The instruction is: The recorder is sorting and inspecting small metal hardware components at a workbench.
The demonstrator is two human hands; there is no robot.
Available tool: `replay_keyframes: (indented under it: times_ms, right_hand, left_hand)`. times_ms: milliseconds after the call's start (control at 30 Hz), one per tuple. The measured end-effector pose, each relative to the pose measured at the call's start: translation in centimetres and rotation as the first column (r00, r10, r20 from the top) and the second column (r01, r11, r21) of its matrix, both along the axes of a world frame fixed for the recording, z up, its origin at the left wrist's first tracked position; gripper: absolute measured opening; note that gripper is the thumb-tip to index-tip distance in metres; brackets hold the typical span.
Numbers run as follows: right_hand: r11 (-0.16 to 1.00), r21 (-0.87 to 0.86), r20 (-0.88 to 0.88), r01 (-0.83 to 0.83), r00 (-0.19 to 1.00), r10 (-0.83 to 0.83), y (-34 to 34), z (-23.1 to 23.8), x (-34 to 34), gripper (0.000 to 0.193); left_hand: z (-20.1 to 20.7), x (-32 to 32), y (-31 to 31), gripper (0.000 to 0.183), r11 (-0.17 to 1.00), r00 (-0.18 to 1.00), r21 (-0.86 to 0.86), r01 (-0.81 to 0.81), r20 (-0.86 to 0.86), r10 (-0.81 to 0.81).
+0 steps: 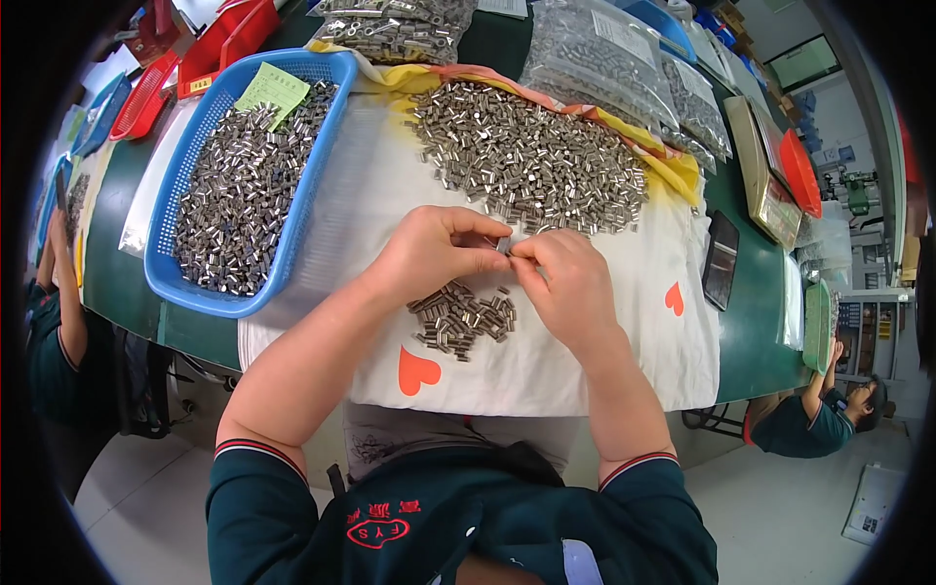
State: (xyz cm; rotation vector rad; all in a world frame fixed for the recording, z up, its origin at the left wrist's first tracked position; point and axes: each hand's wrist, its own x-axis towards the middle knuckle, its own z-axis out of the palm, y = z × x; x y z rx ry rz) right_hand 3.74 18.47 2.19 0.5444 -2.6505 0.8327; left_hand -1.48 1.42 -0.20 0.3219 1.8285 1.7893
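Note:
My left hand (pixel 429 249) is closed, pinching a small metal cylinder (pixel 503 245) between thumb and fingers. Across from it, my right hand (pixel 570 278) is closed too, its thumb and fingertip pressed at the same piece; whether it grips a piece of its own is hidden. Just beyond my hands spreads a large heap of small silvery metal cylinders (pixel 531 156) on a white cloth (pixel 546 375) with red hearts. A smaller pile of the same cylinders (pixel 463 320) lies nearer to me, below my left hand.
A blue basket (pixel 161 263) full of metal cylinders, with a green paper slip (pixel 273 91) on top, stands at left. Bags of metal parts (pixel 595 58) lie at the back. A phone (pixel 721 261) rests on the green table (pixel 756 336) at right. Other people sit at both sides.

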Motion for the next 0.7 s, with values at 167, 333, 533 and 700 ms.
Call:
replay_keyframes:
  times_ms: [167, 333, 533, 700]
  right_hand:
    - [1.0, 0.02, -0.058, -0.024, 0.998, 0.026, 0.2, 0.3, 0.3, 0.009]
    - [0.998, -0.067, -0.009, -0.01, 1.0, 0.009, 0.5, -0.2, 0.3, 0.01]
    - [0.972, -0.232, 0.106, -0.027, 0.993, 0.053, 0.7, -0.2, 0.2, 0.006]
    - [0.982, -0.128, 0.191, 0.136, 0.975, -0.111, 1.9, -0.3, -1.0, 0.006]
  left_hand:
    - [0.0, -0.2, 0.1, 0.03, 0.994, 0.996, 0.072, 0.083, 0.038, -0.086]
    - [0.2, -0.1, 0.1, 0.03, 0.993, 0.994, 0.083, 0.079, 0.067, -0.085]
    - [0.2, -0.2, -0.3, 0.029, 0.986, 0.99, 0.147, 0.078, 0.103, -0.093]
    - [0.6, 0.0, -0.4, 0.031, 0.979, 0.977, -0.057, 0.196, -0.074, -0.199]
